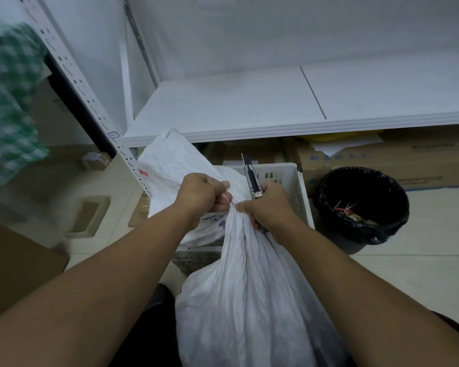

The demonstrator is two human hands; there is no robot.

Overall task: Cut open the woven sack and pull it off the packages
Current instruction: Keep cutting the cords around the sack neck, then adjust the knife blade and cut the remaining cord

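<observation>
Below the shelf [249, 128], the sack [249, 300] stands between both arms, its neck bunched. Left hand [200, 193] is fisted on the loose top flap; right hand [269, 207] pinches the neck while gripping a knife [251, 178], blade up. Best keep the crinkly weave taut and slice away from the fingers, shallow, sparing the hidden packages.

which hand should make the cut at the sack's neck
The right hand: it already holds the utility knife, blade out and pointing up, beside the bunched neck of the woven sack. The left hand is clenched on the sack's top, keeping it taut.
</observation>
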